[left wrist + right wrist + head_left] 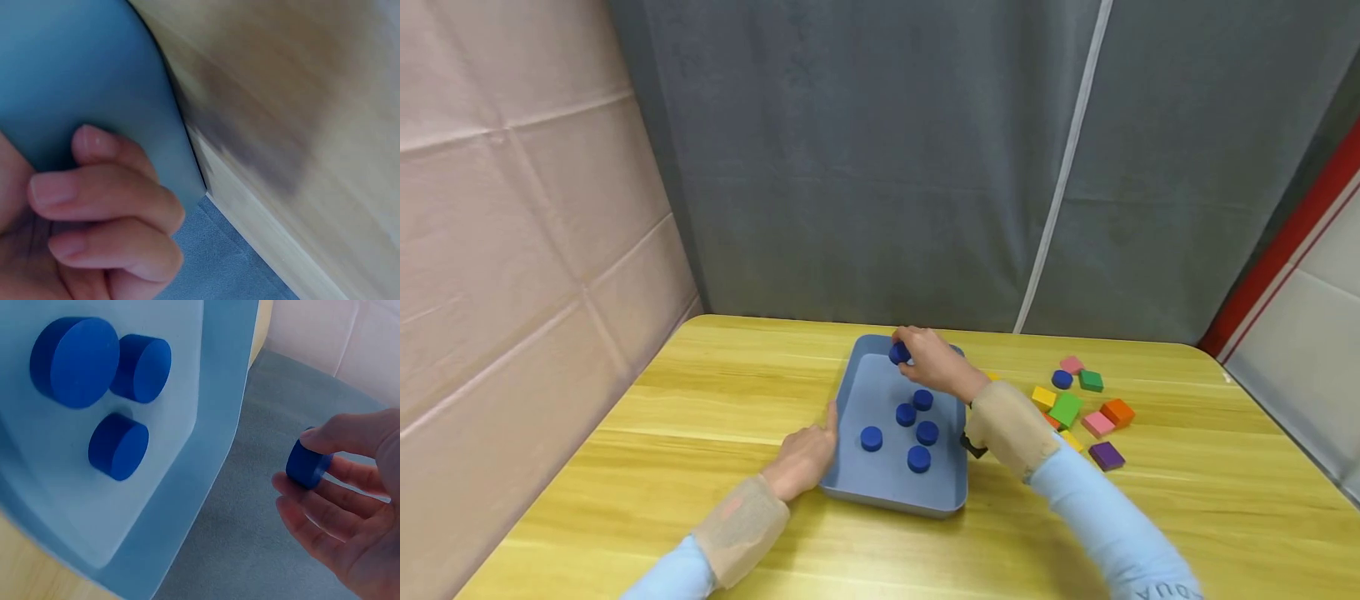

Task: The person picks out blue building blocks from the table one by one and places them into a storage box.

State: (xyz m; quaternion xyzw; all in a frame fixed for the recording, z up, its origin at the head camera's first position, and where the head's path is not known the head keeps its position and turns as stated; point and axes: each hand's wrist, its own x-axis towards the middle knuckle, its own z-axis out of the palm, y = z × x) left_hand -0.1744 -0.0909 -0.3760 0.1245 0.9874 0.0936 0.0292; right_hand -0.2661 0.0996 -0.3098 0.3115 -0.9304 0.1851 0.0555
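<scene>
My right hand (936,360) pinches a round blue block (899,353) between thumb and fingers, over the far end of the blue-grey tray (895,498). The right wrist view shows that block (307,464) held by its sides. Several like it lie on the tray floor, among them one blue block (871,438) near the left wall. Holding the tray's left side is my left hand (805,458), with one digit extended along the rim. Up close in the left wrist view, its other fingers (115,194) curl beside the tray's outer wall.
Right of the tray, loose coloured blocks lie on the wooden table (737,400), including a green block (1065,409), an orange block (1117,412), a purple block (1107,456) and another round blue block (1062,379). A grey curtain (850,167) hangs behind the table.
</scene>
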